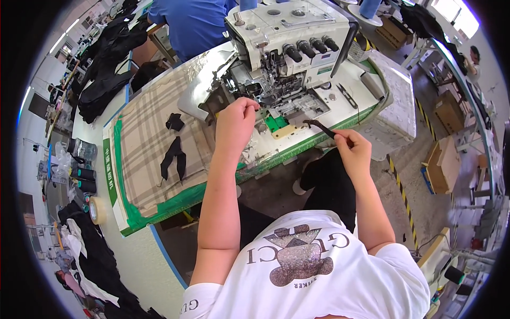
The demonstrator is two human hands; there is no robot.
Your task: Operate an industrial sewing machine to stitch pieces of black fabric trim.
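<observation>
A white overlock sewing machine [289,45] stands in front of me, its lower front cover open and its inner parts bare. My left hand [237,122] is closed in a pinch beside the needle area; what its fingertips hold, if anything, is too small to make out. In my right hand [354,151], thumb and fingers grip a slim dark tool [323,129] with a ragged brownish tip. That tip points left, over the table's front edge near the open cover. Dark tweezers [347,96] lie on the machine's bed, right of the opening.
Two small black cloth pieces [174,157] [175,122] lie on the plaid-covered table [143,125], edged with green tape. Black garments [109,64] are heaped at far left. A person in blue [199,24] sits beyond the machine. Cardboard boxes [445,165] stand on the floor at right.
</observation>
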